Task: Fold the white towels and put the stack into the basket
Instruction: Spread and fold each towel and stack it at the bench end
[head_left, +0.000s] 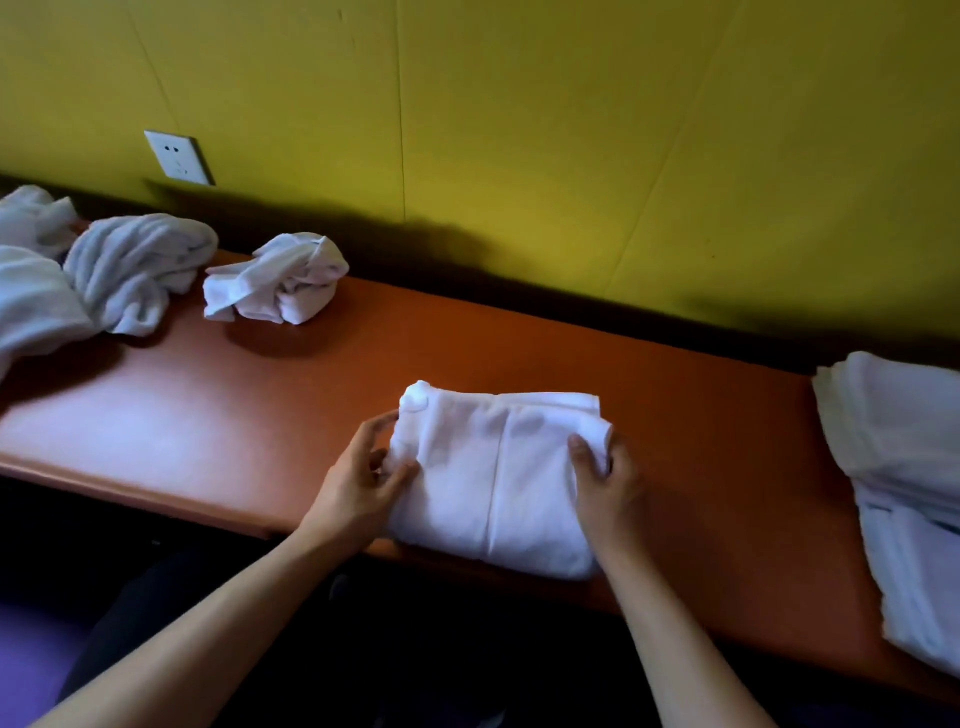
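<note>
A folded white towel (493, 478) lies near the front edge of the orange table (260, 415). My left hand (358, 478) grips its left side, thumb on top. My right hand (605, 480) holds its right side, fingers curled over the edge. A stack of folded white towels (904, 488) sits at the far right of the table. A crumpled white towel (280, 280) lies at the back left. More crumpled towels (130, 265) are piled at the far left. No basket is in view.
A yellow wall (519, 104) runs behind the table, with a white socket (176, 156) on it at the left. A dark gap runs between wall and table. The floor below the table's front edge is dark.
</note>
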